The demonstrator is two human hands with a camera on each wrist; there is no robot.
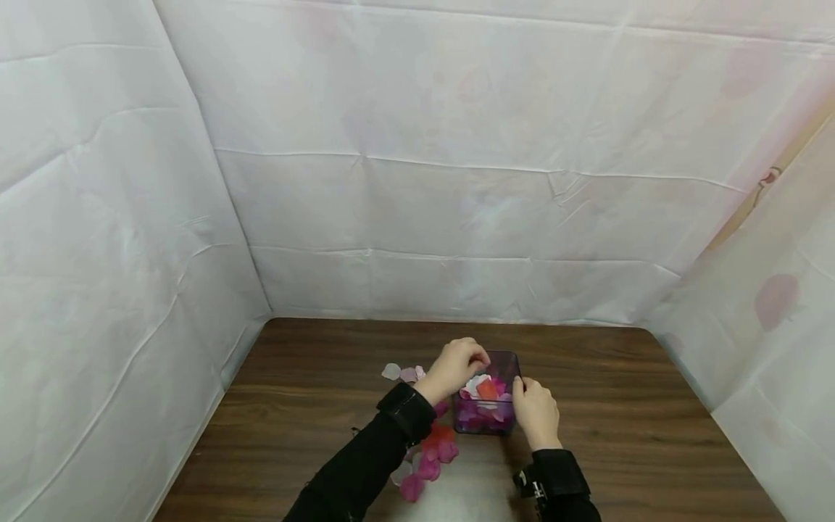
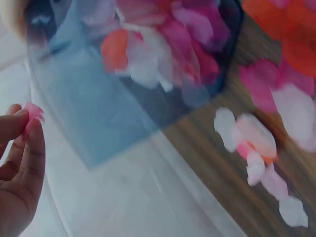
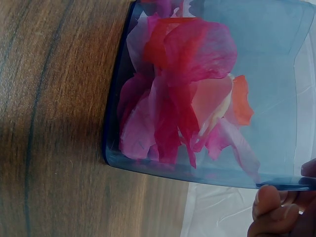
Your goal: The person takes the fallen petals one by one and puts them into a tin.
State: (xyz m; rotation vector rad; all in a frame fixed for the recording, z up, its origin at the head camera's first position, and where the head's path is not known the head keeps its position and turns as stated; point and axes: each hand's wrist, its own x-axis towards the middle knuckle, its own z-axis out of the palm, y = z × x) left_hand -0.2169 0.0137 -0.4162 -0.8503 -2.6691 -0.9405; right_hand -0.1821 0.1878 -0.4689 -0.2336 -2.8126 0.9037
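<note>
A translucent dark purple box (image 1: 504, 364) stands on the table, partly filled with pink, white and orange artificial petals (image 1: 485, 390). My left hand (image 1: 457, 368) is raised over its left side and pinches a pink petal (image 2: 33, 118) between thumb and fingertips. At the opposite side, my right hand (image 1: 538, 415) grips the box's rim, as the right wrist view shows with its fingers (image 3: 269, 202) at the upper edge. Through the clear wall, the petals (image 3: 197, 59) appear heaped at the bottom.
Loose pink petals (image 1: 428, 465) lie on the wooden table (image 1: 293, 406) left of and nearer than the box. White and pale pink petals (image 1: 391, 371) lie farther back, beside the left forearm. White cloth (image 1: 443, 203) hangs behind the table and at both sides.
</note>
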